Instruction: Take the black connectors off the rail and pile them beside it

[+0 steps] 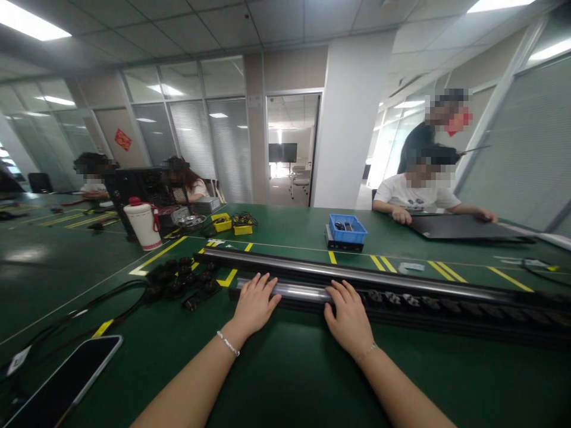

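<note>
My left hand (255, 304) lies over the left part of a long dark rail with a shiny metal top (303, 293), fingers spread across it. Farther right on the same rail, my right hand (348, 315) rests the same way, its fingers apart and its thumb at the near side. Both hands touch the rail, and their undersides are hidden. Right of my right hand, a row of small black and silvery parts (410, 300) runs along the rail. Just behind lies a second, longer dark rail with a shiny top (289, 264).
A heap of black parts (182, 276) and cables lies left, with a phone (66, 380) nearer me. Behind stand a white tumbler (143, 226), yellow trays (222, 223) and a blue bin (348, 227). Across the table, a person holds a dark panel (464, 229); other people are nearby.
</note>
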The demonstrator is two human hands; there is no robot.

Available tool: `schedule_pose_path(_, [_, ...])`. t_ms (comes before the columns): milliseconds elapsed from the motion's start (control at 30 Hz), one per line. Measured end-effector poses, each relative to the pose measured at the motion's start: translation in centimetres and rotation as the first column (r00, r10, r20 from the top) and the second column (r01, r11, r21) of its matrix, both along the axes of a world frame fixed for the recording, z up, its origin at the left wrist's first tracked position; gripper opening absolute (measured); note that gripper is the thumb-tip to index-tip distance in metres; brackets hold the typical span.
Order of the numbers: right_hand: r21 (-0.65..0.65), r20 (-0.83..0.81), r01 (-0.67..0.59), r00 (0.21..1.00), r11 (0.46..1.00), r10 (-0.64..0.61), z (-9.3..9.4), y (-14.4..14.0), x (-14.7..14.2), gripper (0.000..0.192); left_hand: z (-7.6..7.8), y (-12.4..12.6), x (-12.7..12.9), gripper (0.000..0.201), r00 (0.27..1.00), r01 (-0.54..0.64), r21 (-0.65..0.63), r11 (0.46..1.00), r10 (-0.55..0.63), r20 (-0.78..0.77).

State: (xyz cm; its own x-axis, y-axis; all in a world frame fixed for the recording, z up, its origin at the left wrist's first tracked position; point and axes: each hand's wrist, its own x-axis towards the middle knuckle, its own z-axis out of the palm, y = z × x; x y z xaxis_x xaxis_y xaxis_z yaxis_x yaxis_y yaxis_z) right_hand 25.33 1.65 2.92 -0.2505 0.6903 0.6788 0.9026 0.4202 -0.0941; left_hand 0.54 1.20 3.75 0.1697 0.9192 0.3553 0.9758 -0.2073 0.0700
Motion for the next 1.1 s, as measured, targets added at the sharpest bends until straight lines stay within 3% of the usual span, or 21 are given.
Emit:
schedule_pose_path(100, [0.012,-0.027,-0.009,1.0,1.0,0.009,0.0,0.0,-0.1,0.033,0.1,0.0,0.0,0.051,1.0,0.002,-0.002,1.0,-0.002,0.002])
schedule_pose_path(233, [0.013,-0.063,0.181,0.982,0.983,-0.18,0.0,-0.2,-0.4,0.035,0.0,0.0,-0.1,0.052,1.0,0.006,0.0,1.0,-0.006,0.008])
schedule_pose_path(333, [-0.035,-0.033,0.245,0.969,0.969,-0.246,0.1,-0.3,-0.5,0.036,0.0,0.0,-0.1,0.052,1.0,0.004,-0.009,1.0,-0.004,0.008])
schedule_pose_path(567, [-0.049,-0.007,0.187,0.982,0.981,-0.187,0.2,-0.4,-0.5,0.037,0.2,0.0,0.0,0.051,1.0,0.005,-0.012,1.0,-0.005,0.012])
schedule_pose_path(833, [-0.13,-0.01,-0.074,0.997,0.989,0.073,0.5,-1.1,-1.2,0.044,0.1,0.0,0.1,0.05,1.0,-0.002,-0.009,1.0,0.002,0.003])
schedule_pose_path(933, [-0.095,-0.027,-0.048,0.999,0.994,0.045,0.3,-1.0,-1.3,0.043,0.1,0.0,0.1,0.05,1.0,0.001,-0.001,1.0,-0.001,-0.004])
schedule_pose_path(1100, [-0.046,-0.066,0.109,0.992,0.993,-0.111,0.0,-0.9,-1.3,0.038,0.3,-0.1,0.1,0.05,1.0,-0.001,-0.007,1.0,0.001,-0.003])
